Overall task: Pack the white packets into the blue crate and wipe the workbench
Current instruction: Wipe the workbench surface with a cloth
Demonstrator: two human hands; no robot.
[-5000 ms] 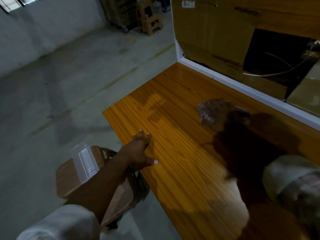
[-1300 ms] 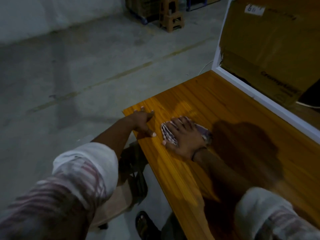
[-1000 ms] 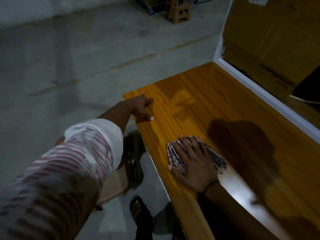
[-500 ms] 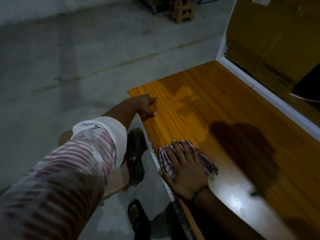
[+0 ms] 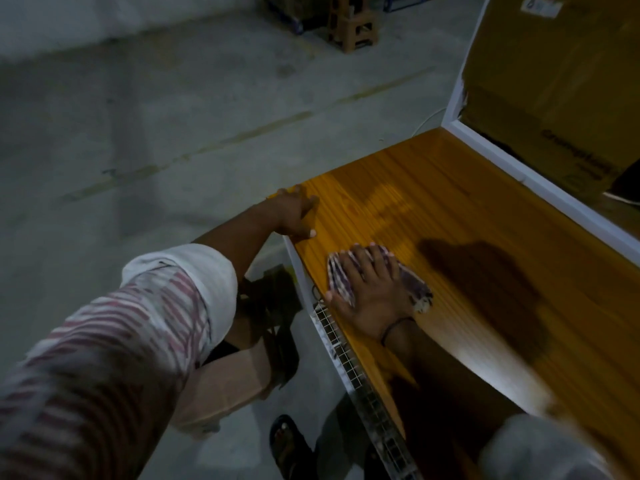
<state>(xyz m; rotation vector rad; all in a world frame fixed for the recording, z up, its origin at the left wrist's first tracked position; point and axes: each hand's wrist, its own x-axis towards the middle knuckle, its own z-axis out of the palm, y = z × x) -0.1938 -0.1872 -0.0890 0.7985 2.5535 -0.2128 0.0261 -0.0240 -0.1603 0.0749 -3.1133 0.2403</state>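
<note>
A glossy orange wooden workbench (image 5: 460,216) fills the right half of the view. My right hand (image 5: 372,294) lies flat with spread fingers on a checked cloth (image 5: 414,285), pressing it onto the bench near the front edge. My left hand (image 5: 294,214) rests on the bench's far left corner, fingers over the edge. No white packets and no blue crate are in view.
A large cardboard box (image 5: 561,81) stands behind the bench's white back rim (image 5: 540,187). A wire grid (image 5: 349,368) runs under the front edge. A brown stool (image 5: 225,382) and my sandalled foot (image 5: 287,445) are below; a wooden stool (image 5: 353,26) stands far back.
Over the last second my right hand slid the cloth toward the front edge, then forward along it toward my left hand. My left hand stayed on the corner.
</note>
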